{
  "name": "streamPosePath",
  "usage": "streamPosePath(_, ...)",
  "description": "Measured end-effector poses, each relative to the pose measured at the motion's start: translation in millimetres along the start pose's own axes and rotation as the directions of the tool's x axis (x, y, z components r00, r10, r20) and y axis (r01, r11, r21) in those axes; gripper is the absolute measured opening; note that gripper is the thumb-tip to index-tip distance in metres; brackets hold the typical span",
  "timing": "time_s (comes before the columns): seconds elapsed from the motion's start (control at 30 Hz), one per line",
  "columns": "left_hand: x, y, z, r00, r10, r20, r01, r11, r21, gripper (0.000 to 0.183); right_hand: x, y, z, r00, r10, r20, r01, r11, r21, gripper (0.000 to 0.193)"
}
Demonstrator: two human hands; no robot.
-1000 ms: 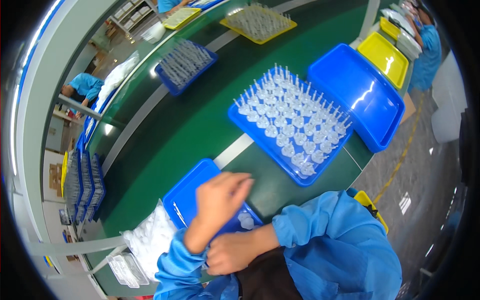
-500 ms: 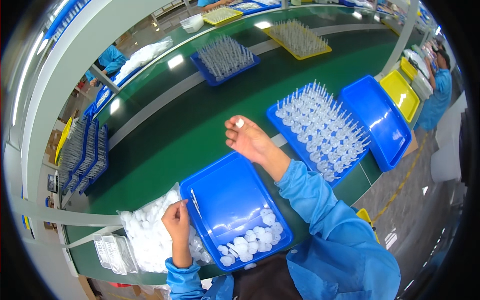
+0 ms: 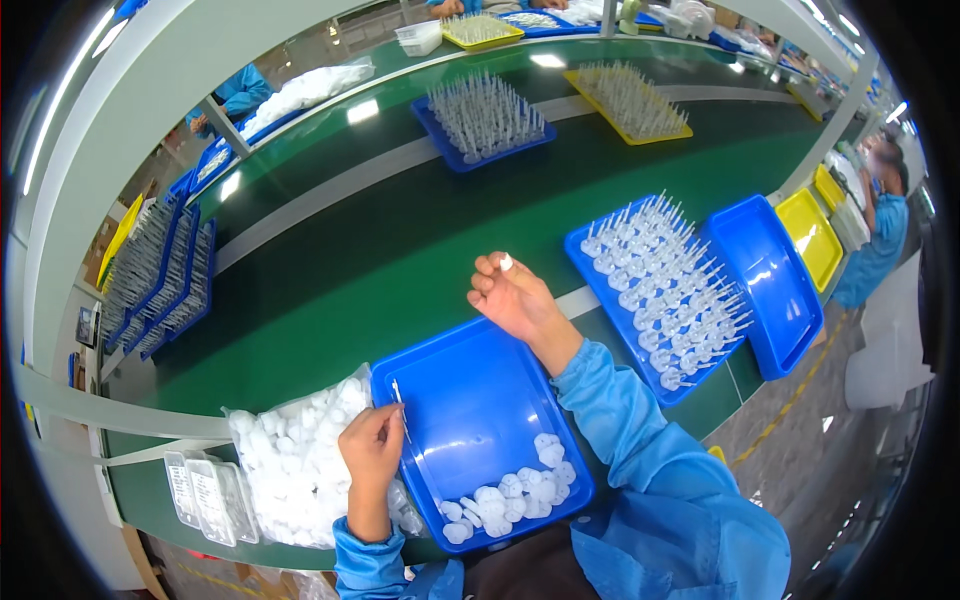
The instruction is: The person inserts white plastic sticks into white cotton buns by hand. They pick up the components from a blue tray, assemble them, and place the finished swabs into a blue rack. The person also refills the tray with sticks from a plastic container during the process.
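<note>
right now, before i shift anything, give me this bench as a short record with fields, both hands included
left hand: fingers at thin white sticks, grip unclear
right hand: raised, small white piece at its fingers, grip unclear
front blue tray: white discs toward its near side
plastic bag: left of that tray, holding white pieces
</note>
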State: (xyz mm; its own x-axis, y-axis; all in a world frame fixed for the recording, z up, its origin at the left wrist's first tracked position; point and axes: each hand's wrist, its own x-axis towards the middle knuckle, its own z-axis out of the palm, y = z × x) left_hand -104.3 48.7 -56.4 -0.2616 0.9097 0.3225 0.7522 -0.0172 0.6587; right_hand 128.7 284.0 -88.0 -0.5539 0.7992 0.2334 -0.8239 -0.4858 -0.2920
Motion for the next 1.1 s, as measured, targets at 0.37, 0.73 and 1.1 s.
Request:
streamPosePath(0.37, 2, -1, 3, 0.999, 0.031, -0.009, -0.030, 0.999, 0.026, 0.009, -1, 0, -11, 0.996, 0.000, 0.092, 0.010, 0.994, -0.112, 0.016)
streamPosePath(0.73, 3, 3, 4, 0.996, 0.093, -0.013, -0.091, 0.989, 0.116, 0.006, -1, 0, -9, 0.998, -0.010, 0.067, 0.021, 0.986, -0.166, 0.018)
streamPosePath(1.1, -1, 7, 1, 0.997, 0.044, -0.065, -0.036, 0.993, 0.116, 0.007, -3, 3, -2, 0.997, 0.017, -0.070, -0.027, 0.989, -0.147, 0.017)
